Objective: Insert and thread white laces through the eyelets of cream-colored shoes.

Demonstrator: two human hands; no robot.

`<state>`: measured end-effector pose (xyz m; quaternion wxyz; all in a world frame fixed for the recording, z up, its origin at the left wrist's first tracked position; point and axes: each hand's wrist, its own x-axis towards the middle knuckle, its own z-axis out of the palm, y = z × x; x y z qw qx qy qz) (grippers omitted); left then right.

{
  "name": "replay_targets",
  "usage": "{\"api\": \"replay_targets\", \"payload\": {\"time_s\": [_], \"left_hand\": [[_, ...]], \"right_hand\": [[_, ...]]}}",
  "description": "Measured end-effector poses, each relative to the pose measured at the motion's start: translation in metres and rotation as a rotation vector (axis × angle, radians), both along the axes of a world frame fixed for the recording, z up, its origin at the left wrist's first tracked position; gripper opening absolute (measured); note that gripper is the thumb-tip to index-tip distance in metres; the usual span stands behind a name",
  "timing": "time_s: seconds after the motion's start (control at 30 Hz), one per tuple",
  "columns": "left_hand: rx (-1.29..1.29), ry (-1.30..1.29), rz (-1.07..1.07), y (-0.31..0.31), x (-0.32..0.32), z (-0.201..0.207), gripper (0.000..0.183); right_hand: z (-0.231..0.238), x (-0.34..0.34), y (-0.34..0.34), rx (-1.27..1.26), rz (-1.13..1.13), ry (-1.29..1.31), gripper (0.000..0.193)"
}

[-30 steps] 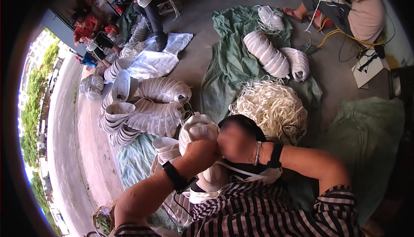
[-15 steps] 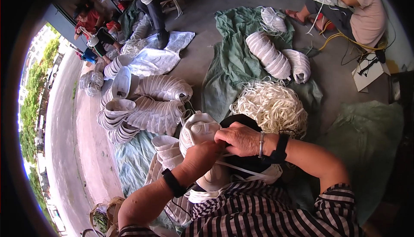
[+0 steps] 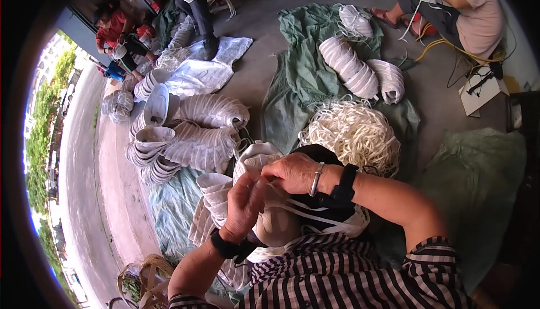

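Observation:
A white shoe upper [image 3: 260, 152] lies in front of me, partly covered by my hands. My left hand [image 3: 245, 201] is closed in a pinch over it; what its fingertips hold is too small to make out. My right hand [image 3: 292, 173] bends in from the right, its fingers closed and nearly touching the left's. From below the right hand a white shoelace [image 3: 318, 214] trails across dark cloth on my lap. Close under my hands sits a rounded beige shoe part [image 3: 275, 227]. Left of it stand nested white uppers [image 3: 215, 189].
A heap of white laces [image 3: 351, 134] lies beyond my right hand. Rows of stacked uppers [image 3: 202, 143] spread to the left, with more stacks [image 3: 349, 67] on a green sheet [image 3: 306, 39]. Co-workers [image 3: 478, 16] sit at the far right and far left. Yellow cable [image 3: 444, 44] runs near one.
Both hands have shifted slightly left. My left hand has turned so that its thumb and fingers show, and the right hand's fingers have moved left towards them.

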<state>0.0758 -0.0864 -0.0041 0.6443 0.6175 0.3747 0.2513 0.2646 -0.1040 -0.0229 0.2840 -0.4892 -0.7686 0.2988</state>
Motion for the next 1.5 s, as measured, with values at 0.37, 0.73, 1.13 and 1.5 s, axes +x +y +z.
{"api": "replay_targets", "payload": {"time_s": [0.37,0.73,1.13,1.5], "left_hand": [[0.698,0.143,0.060,-0.004,-0.017,0.009,0.006],[0.103,-0.196,1.413,0.159,-0.407,-0.026,0.024],[-0.195,-0.023,0.295,0.057,-0.160,0.001,0.007],[1.209,0.731,-0.406,0.000,-0.069,0.004,0.019]], "right_hand": [[-0.003,-0.054,-0.041,-0.016,-0.114,0.166,0.014],[-0.015,0.265,-0.076,-0.415,-0.846,1.556,0.015],[0.004,0.086,-0.042,-0.497,-0.510,0.804,0.018],[-0.012,0.025,-0.024,-0.752,-0.158,0.712,0.021]]}}
